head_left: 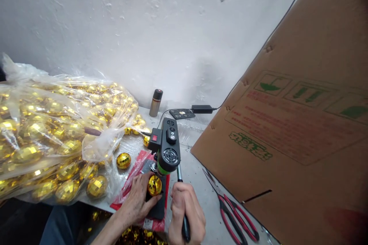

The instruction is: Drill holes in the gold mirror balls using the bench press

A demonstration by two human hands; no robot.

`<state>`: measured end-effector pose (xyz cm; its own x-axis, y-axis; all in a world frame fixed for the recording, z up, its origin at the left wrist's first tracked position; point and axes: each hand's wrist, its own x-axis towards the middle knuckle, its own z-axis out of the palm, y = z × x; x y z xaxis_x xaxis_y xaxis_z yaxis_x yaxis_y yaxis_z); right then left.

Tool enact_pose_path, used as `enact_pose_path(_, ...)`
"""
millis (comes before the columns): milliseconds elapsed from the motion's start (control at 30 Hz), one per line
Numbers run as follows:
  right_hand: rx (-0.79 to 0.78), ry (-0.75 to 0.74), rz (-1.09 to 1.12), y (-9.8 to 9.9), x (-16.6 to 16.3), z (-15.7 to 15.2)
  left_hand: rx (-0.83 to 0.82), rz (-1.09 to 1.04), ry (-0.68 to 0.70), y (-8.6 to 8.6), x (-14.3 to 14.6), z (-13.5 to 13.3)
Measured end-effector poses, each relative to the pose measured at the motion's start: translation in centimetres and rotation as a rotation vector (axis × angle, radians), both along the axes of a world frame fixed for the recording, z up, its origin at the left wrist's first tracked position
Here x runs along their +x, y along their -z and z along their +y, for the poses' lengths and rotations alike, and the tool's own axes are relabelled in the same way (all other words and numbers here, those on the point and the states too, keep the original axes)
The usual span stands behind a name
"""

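Note:
A small black bench drill press (168, 146) stands on a dark base over a red sheet (130, 183). My left hand (137, 201) pinches a faceted gold ball (154, 185) on the base, right under the drill head. My right hand (185, 214) is wrapped round the black lever handle (181, 199) at the machine's right side. The drill tip is hidden behind the head.
A big clear plastic bag (51, 134) full of several gold balls fills the left. One loose gold ball (123, 160) lies beside it. Red-handled scissors (234, 216) lie right of my hand. A tilted cardboard box (290, 134) blocks the right. A metal flask (155, 102) and power adapter (202, 109) stand by the wall.

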<state>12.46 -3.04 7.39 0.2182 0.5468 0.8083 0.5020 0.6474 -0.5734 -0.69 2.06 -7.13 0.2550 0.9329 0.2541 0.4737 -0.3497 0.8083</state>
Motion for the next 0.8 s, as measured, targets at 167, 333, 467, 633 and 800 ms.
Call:
enact_pose_path(167, 0.009, 0.057, 0.047, 1.6, -0.8, -0.1, -0.002, 0.003, 0.006, 0.1, -0.1, 0.1)
enact_pose_path(333, 0.041, 0.067, 0.088, 2.0, -1.0, 0.1, 0.001, -0.005, 0.004, 0.4, -0.1, 0.1)
enact_pose_path(467, 0.065, 0.057, 0.066, 2.0, -0.9, 0.3, -0.003, 0.013, 0.009, 0.4, 0.0, 0.1)
enact_pose_path(633, 0.155, 0.073, 0.02, 2.3, -0.5, 1.0, -0.01, 0.02, 0.006, 0.4, 0.1, 0.0)
enact_pose_path(800, 0.189, 0.085, 0.018, 2.9, -0.4, 1.4, 0.009, 0.014, -0.002, 0.3, 0.1, 0.0)
